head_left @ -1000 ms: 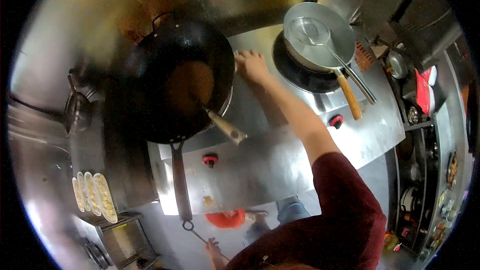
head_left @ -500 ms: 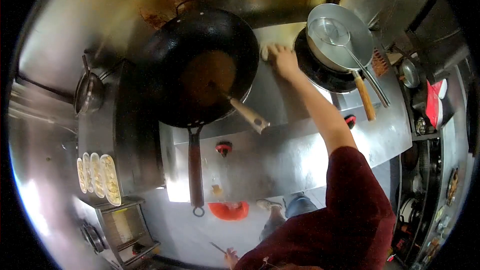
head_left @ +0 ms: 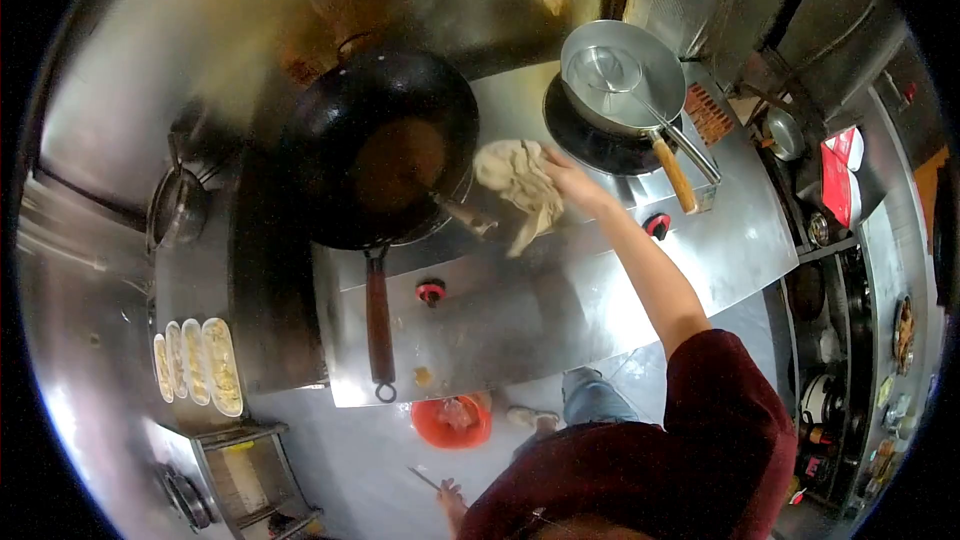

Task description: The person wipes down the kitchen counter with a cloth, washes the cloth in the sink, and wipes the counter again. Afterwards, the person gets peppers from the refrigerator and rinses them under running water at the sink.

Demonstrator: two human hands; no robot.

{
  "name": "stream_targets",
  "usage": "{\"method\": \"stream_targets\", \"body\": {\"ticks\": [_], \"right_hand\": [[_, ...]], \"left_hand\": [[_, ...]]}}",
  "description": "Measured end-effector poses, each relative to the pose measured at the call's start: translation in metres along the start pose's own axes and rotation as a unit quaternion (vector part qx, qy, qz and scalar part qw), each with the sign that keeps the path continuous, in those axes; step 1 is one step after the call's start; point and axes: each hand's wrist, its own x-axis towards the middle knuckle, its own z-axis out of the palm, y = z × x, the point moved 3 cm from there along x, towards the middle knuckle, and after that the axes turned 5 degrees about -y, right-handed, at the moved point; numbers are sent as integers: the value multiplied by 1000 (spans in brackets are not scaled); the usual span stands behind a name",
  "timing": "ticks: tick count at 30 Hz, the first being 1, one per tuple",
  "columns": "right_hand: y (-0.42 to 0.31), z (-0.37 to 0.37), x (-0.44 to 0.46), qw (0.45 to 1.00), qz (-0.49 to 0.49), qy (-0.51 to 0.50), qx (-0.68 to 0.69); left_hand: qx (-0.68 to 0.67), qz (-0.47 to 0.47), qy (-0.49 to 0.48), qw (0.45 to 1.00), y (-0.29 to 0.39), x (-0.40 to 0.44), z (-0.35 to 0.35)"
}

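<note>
A crumpled pale cloth [head_left: 518,180] hangs from my right hand [head_left: 572,180], whose fingers are closed on it. It is above the stove top, just right of the large black wok [head_left: 330,140]. In the wok lies brown liquid, and a wooden-handled utensil [head_left: 465,215] rests over its rim with its far end hidden. Low in the view, beside my body, my left hand [head_left: 452,496] is around one end of a thin, dark, stick-like thing [head_left: 423,478], too small to make out exactly.
Right of the cloth, a metal pan [head_left: 640,90] with a wooden handle sits on the burner, a wire strainer [head_left: 605,70] inside. Several white oval dishes [head_left: 222,365] of food stand at left. A red tub [head_left: 425,425] is on the floor. Two red knobs line the stove front.
My right hand has lifted the cloth off the stove top behind and drawn it toward me, so it now hangs loose. The view has shifted a little. My left hand stays low with the stick-like thing.
</note>
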Motion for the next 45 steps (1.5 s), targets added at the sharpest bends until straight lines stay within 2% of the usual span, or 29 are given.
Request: {"method": "stream_targets", "body": {"ticks": [2, 5, 8, 9, 10, 11, 13, 15, 17, 18, 19, 21, 22, 25, 26, 27, 28, 29, 32, 34, 35, 36, 39, 40, 41, 42, 43, 44, 45], "right_hand": [[17, -3, 18, 995, -62, 36, -66], [2, 41, 2, 945, -38, -51, -320], [19, 66, 36, 926, -124, -8, -356], [24, 70, 59, 926, -147, -29, -347], [30, 74, 88, 925, -170, -49, -337], [31, 77, 125, 921, -201, -63, -327], [48, 92, 196, 965, -185, -25, -182], [61, 107, 254, 937, -200, -44, -283], [65, 95, 278, 890, -137, -92, -426], [72, 83, 283, 881, -126, -36, -454], [79, 70, 290, 885, -62, -25, -461], [85, 46, 285, 904, -37, 28, -425], [108, 59, 281, 866, -103, 168, -459], [84, 62, 227, 904, -48, 159, -394], [78, 60, 204, 900, -60, 137, -410], [70, 61, 172, 840, -111, 179, -499], [61, 64, 131, 860, -88, 133, -486], [47, 64, 86, 851, -108, 139, -494], [22, 68, -24, 893, -63, 84, -439], [18, 62, -17, 901, -70, 73, -423], [20, 61, -10, 905, -73, 65, -414], [25, 60, 22, 887, -125, 108, -431], [63, 61, 154, 852, -173, 168, -464], [81, 62, 203, 896, -152, 126, -398], [99, 67, 246, 904, -117, 143, -387], [91, 62, 260, 915, -160, 192, -317], [74, 52, 251, 985, -97, 132, -60], [55, 43, 239, 970, -23, 125, 205], [65, 56, 225, 930, -219, 243, -170]], "left_hand": [[-35, -22, -3, 999, -5, -8, 2], [1, 4, -37, 999, 0, -20, 21], [-8, -26, -12, 1000, 6, -22, 42], [-15, -29, -5, 999, 6, -27, 43], [47, -42, 17, 998, 20, -39, 51], [33, -41, 24, 998, 23, -40, 51], [-7, -41, 40, 998, 21, -49, 53], [-27, -28, 88, 995, 23, -56, 57], [2, -5, 115, 993, 23, -66, 55], [4, -5, 114, 993, 20, -74, 52], [4, -2, 112, 994, 18, -80, 51], [-19, -8, 92, 996, -1, -72, 41], [-36, -20, 76, 996, -19, -64, 31], [-70, -33, 54, 996, -61, -46, 4], [-76, -34, 46, 995, -69, -41, -1], [-67, -38, 54, 996, -77, -29, -3], [-55, -44, 61, 996, -85, -19, -5], [-44, -47, 69, 996, -90, -10, -5], [-102, -31, 83, 991, -83, 12, 1], [-121, -20, 40, 992, -79, 19, -1], [-130, -15, 21, 991, -78, 21, -3], [-117, -8, 10, 993, -71, 14, -5], [-66, 11, -19, 998, -40, -25, 15], [-47, 12, -15, 999, -21, -47, 29], [-35, -15, 22, 999, -17, -59, 41], [62, -63, 60, 994, -21, -64, 46], [86, -73, 55, 992, -30, -63, 47], [78, -64, 28, 995, -45, -55, 47], [66, -51, -5, 996, -58, -43, 43]]}}
